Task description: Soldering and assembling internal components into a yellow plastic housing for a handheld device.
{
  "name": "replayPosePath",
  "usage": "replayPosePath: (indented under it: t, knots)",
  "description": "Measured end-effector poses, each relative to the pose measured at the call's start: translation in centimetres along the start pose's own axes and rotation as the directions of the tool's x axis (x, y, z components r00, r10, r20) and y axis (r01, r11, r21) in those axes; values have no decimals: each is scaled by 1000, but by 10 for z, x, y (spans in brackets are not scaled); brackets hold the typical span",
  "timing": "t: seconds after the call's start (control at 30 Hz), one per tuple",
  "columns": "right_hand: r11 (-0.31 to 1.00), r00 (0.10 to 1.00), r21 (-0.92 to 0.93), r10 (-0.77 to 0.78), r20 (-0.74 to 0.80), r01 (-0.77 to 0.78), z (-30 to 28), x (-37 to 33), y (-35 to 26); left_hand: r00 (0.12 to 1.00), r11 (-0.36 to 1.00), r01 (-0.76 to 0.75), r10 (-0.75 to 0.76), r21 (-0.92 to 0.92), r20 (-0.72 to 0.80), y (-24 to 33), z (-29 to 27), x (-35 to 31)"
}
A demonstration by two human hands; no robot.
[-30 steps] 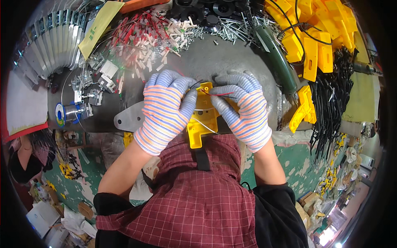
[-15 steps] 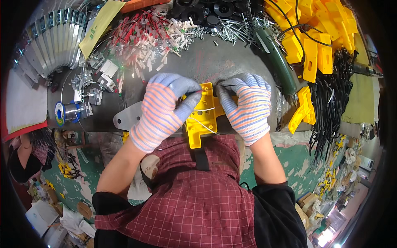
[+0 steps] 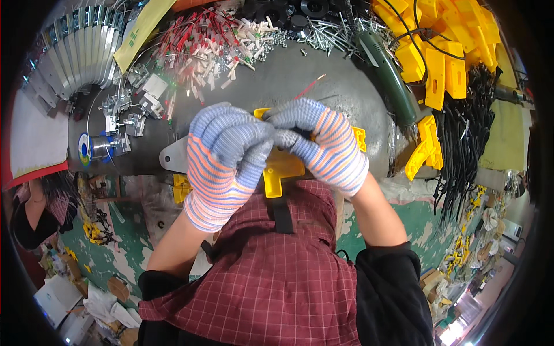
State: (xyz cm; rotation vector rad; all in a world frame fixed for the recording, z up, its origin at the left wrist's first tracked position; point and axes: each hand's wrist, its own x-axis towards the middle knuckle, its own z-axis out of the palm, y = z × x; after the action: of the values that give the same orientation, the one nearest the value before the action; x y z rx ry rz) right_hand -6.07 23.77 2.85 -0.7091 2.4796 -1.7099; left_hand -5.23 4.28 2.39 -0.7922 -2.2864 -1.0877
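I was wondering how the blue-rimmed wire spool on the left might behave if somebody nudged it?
The spool would probably roll, since it looks round and appears to lie on its side. It may feel heavy for its size, being wound with metal-looking wire.

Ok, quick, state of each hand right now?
Left hand: curled over the yellow casing; can't tell if it holds anything.
Right hand: bent toward the left; grip can't be told.

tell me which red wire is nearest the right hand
The single red wire just beyond the right hand; the other red wires lie heaped farther left.
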Motion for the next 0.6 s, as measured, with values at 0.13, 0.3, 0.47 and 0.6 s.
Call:
replayPosePath:
  t: [0.13, 0.3, 0.47, 0.6]
  knots:
    - [967, 982, 182, 186, -39, -176, -6, -1, -11, 979, 979, 203, -203, 1, -27, 15, -7, -1]
    - [910, 929, 209, 371, -21, -358, -14, -3, -11, 959, 888, -79, -56, 454, 277, 25, 8, 0]
    - [912, 927, 230, 366, -82, -339, -9, -1, -15, 951, 941, -44, -63, 335, 302, 19, -1, 10]
    - [881, 907, 308, 408, -106, -360, -2, 1, -16, 916, 888, 400, -381, -227, 124, -3, 0, -15]
